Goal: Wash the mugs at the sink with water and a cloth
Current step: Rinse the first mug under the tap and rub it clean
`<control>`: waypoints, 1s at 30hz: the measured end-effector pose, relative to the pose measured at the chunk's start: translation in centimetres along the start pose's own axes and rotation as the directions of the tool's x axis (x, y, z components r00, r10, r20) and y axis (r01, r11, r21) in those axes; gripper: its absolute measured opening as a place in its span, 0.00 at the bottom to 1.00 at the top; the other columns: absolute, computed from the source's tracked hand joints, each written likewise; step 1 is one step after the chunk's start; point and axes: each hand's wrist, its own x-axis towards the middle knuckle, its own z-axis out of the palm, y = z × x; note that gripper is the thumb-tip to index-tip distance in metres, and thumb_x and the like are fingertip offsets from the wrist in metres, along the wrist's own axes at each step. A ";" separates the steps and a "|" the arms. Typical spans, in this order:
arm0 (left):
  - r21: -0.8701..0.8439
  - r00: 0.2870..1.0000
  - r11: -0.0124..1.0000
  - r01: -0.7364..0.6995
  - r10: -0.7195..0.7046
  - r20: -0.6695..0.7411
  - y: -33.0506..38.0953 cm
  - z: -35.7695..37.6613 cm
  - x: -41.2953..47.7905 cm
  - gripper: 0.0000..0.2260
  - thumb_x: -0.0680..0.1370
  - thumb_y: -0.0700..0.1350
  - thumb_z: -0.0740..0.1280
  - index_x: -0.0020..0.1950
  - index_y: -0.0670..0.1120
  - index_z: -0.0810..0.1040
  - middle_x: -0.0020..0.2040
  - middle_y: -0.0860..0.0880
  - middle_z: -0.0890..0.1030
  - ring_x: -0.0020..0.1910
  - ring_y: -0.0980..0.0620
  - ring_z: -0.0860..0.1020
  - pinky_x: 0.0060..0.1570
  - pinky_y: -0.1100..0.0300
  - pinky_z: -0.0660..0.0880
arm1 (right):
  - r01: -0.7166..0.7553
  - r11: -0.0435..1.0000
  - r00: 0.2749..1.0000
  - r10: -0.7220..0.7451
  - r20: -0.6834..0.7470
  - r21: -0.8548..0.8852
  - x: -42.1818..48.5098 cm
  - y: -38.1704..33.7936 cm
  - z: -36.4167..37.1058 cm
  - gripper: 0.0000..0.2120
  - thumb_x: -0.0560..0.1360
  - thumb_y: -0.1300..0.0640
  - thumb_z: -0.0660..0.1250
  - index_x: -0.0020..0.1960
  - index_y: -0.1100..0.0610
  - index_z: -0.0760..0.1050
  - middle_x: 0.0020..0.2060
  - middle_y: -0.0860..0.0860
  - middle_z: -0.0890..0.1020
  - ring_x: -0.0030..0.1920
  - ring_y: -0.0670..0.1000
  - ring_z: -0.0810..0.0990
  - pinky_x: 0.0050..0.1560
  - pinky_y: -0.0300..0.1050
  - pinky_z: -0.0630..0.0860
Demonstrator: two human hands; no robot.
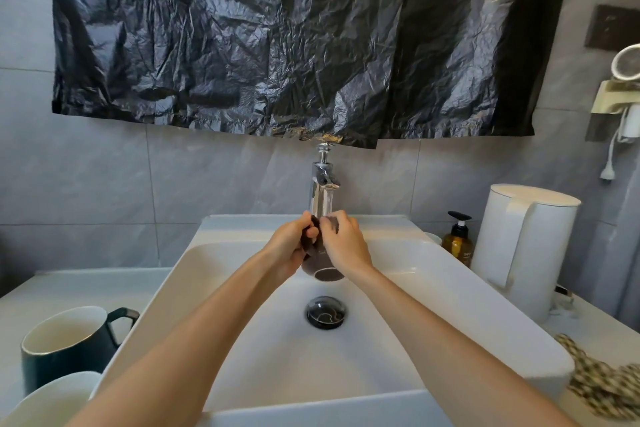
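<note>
A dark brown mug (320, 267) is held over the white sink (433, 288), right under the chrome tap (323, 184), with its base tilted toward me. My left hand (289, 246) grips it by the handle side. My right hand (344, 243) curls over its upper part near the spout. A dark green mug (65, 343) with a white inside stands on the counter to the left, and a white mug (52, 395) sits in front of it. A patterned cloth (599, 381) lies on the counter at the right.
The black drain plug (325, 312) sits mid-basin. A white kettle (523, 250) and an amber soap pump bottle (458, 239) stand right of the sink. Black plastic sheeting (294, 38) hangs on the wall above the tap.
</note>
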 end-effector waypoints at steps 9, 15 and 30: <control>0.106 0.997 0.993 -0.045 0.051 -0.060 -0.6 0.3 0.3 0.19 0.84 0.47 0.54 0.33 0.48 0.65 0.26 0.52 0.66 0.33 0.53 0.63 0.39 0.58 0.60 | 0.085 0.994 0.996 -0.085 0.005 -0.064 -0.4 0.5 0.6 0.15 0.81 0.43 0.52 0.61 0.50 0.68 0.61 0.54 0.70 0.59 0.58 0.74 0.58 0.54 0.71; 0.128 0.997 0.991 -0.046 0.052 -0.048 -0.8 0.7 -0.3 0.18 0.84 0.47 0.53 0.34 0.48 0.65 0.27 0.51 0.64 0.32 0.53 0.62 0.37 0.59 0.60 | -0.161 0.987 0.986 0.162 -0.037 0.023 0.9 -0.2 0.5 0.22 0.80 0.38 0.51 0.57 0.54 0.71 0.57 0.55 0.77 0.56 0.60 0.75 0.51 0.50 0.68; 0.086 0.990 0.994 -0.072 0.082 -0.114 -0.4 0.5 -0.4 0.21 0.84 0.48 0.54 0.30 0.47 0.65 0.26 0.51 0.65 0.33 0.53 0.63 0.39 0.59 0.62 | 0.123 0.969 0.982 -0.150 -0.116 -0.214 -1.3 -0.2 1.5 0.15 0.82 0.45 0.51 0.62 0.52 0.67 0.62 0.54 0.70 0.59 0.60 0.73 0.51 0.53 0.70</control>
